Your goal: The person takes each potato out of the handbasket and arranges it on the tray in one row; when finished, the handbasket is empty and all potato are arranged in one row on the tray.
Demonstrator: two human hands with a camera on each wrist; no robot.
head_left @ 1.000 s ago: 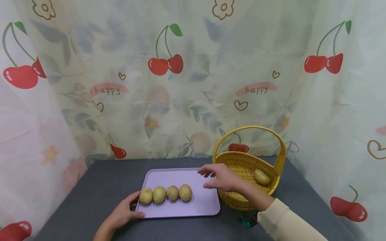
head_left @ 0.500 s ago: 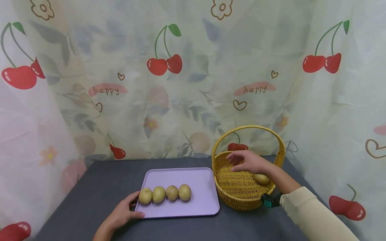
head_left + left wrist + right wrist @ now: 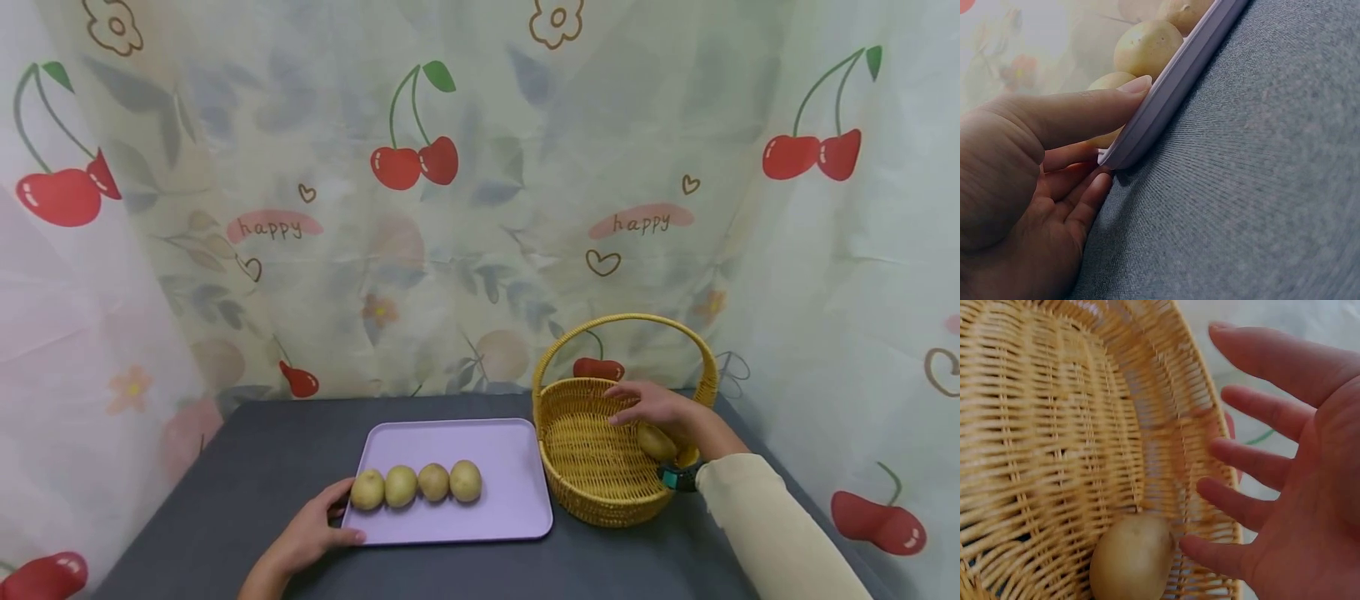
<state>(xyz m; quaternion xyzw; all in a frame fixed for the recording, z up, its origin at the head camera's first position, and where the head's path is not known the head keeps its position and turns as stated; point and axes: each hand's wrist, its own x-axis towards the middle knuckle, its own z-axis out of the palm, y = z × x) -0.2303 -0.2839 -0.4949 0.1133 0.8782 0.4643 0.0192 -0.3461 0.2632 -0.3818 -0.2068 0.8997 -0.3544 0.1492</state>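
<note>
My left hand [image 3: 311, 525] holds the near left corner of a lilac tray [image 3: 510, 500]; in the left wrist view the thumb [image 3: 1094, 112] lies over the rim and the fingers wrap the corner. Several potatoes [image 3: 433, 482] stand in a row on the tray's left and middle part, the leftmost beside my fingers. My right hand [image 3: 656, 407] hovers over the right side of a yellow wicker basket [image 3: 592, 442], palm empty, fingers spread. Inside the basket, against its right wall, lies a single potato [image 3: 1134, 559], close by the little finger in the right wrist view.
The basket's tall arched handle [image 3: 626, 317] rises over its opening. A dark grey cloth [image 3: 300, 433] covers the table. Behind and at both sides hangs a curtain [image 3: 480, 233] printed with cherries. A dark band with a teal part [image 3: 678, 477] is on the right wrist.
My right hand has moved right, from over the tray's right end to over the basket's right side. The left hand keeps its hold on the tray corner.
</note>
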